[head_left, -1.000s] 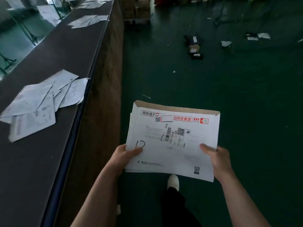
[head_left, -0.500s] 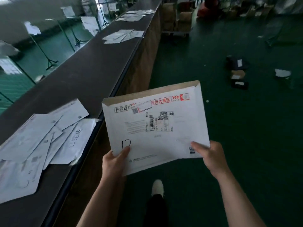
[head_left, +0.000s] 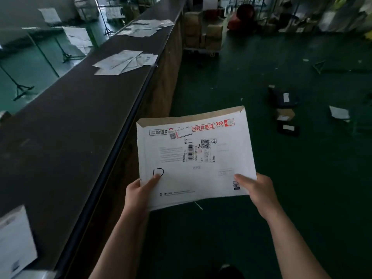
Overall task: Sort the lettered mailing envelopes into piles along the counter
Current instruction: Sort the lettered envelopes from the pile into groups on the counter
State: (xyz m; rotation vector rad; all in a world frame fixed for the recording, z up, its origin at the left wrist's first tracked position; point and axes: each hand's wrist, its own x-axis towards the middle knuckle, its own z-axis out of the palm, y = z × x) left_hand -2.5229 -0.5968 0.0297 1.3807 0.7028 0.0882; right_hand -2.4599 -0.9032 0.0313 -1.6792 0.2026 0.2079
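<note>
Envelope (head_left: pixel 198 160) beside counter (head_left: pixel 76 125) edge.

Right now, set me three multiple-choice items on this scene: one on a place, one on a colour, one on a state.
1. Where does the counter lie relative to the held envelope?
A. To the person's left
B. To the person's right
C. Straight behind the person

2. What colour is the floor?
A. Red
B. Dark green
C. White

3. How is the held envelope carried?
A. By the left hand alone
B. Lying flat on the counter
C. By both hands at its lower corners

Key:
1 A, the dark counter runs along the left of the view, with the envelope piles on it.
2 B, the floor around the scattered parcels is dark green.
3 C, the left hand and right hand each have a grip on a lower corner, thumbs on its face.
</note>
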